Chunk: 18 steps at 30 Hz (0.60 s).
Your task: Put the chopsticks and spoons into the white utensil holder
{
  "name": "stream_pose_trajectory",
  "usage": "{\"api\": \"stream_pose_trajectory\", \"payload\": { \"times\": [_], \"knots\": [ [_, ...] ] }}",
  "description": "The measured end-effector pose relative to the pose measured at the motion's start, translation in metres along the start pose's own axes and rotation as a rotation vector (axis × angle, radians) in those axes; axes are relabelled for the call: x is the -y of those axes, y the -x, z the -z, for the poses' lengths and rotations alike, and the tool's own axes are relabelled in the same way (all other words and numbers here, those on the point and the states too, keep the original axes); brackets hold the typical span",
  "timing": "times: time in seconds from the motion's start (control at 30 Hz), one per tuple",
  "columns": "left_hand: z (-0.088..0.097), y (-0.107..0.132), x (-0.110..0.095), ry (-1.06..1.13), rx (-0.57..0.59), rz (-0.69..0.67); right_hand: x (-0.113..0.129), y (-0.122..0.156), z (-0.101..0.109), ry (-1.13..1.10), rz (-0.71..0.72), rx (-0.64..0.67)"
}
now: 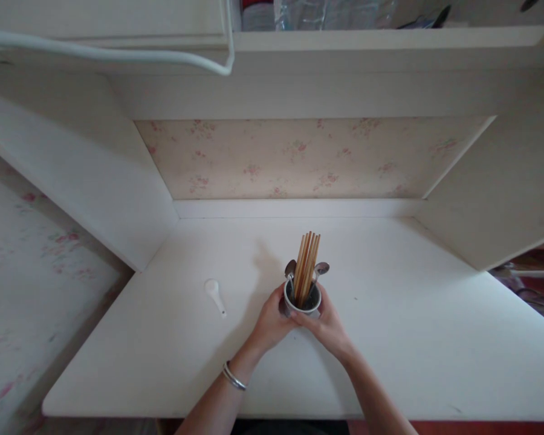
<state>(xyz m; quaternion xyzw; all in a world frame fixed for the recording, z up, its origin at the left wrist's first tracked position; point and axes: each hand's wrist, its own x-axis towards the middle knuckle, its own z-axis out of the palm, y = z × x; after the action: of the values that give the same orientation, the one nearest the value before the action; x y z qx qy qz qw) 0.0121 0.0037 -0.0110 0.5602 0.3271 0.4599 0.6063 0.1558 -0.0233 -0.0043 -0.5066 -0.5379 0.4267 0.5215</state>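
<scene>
Both my hands are wrapped round a utensil cup [303, 310] with a pale rim and a dark inside. My left hand [272, 320] grips its left side, and my right hand [329, 323] grips its right side. Several wooden chopsticks [307, 266] stand upright in the cup. A metal spoon [291, 268] leans out on the left and another metal spoon [321, 268] on the right, bowls upward. To the left of my hands a white soup spoon [213, 293] lies on the white tabletop [140, 356]. The cup's base is hidden, so I cannot tell whether it touches the table.
Overhead, a white shelf [367, 42] holds clear plastic items [326, 15]. A white cable [118, 54] runs along the upper left. White side panels [86, 163] flank the table, with floral wallpaper [276, 160] behind. The table's front edge is near my forearms.
</scene>
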Motion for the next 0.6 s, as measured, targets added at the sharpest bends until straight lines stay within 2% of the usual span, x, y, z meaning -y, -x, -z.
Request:
{"api": "stream_pose_trajectory", "payload": {
  "times": [0.13,0.23,0.33,0.47,0.53,0.6],
  "knots": [
    [0.004,0.011,0.004,-0.172,-0.02,-0.05,-0.003,0.0,-0.004,0.005,0.001,-0.04],
    [0.019,0.023,0.002,-0.311,-0.082,0.031,-0.008,0.0,-0.005,0.022,0.012,-0.071],
    [0.049,0.034,-0.012,-0.544,-0.222,0.183,-0.014,0.0,-0.006,0.07,0.002,-0.094],
    [0.096,0.04,-0.039,-1.131,-0.467,0.274,-0.019,0.0,-0.007,0.083,-0.001,-0.091],
    [0.114,0.04,-0.047,-1.359,-0.525,0.369,-0.021,0.001,-0.009,0.072,0.008,-0.085],
    [0.127,0.038,-0.05,-1.48,-0.522,0.467,-0.023,0.001,-0.01,0.065,0.023,-0.086]
  ]
}}
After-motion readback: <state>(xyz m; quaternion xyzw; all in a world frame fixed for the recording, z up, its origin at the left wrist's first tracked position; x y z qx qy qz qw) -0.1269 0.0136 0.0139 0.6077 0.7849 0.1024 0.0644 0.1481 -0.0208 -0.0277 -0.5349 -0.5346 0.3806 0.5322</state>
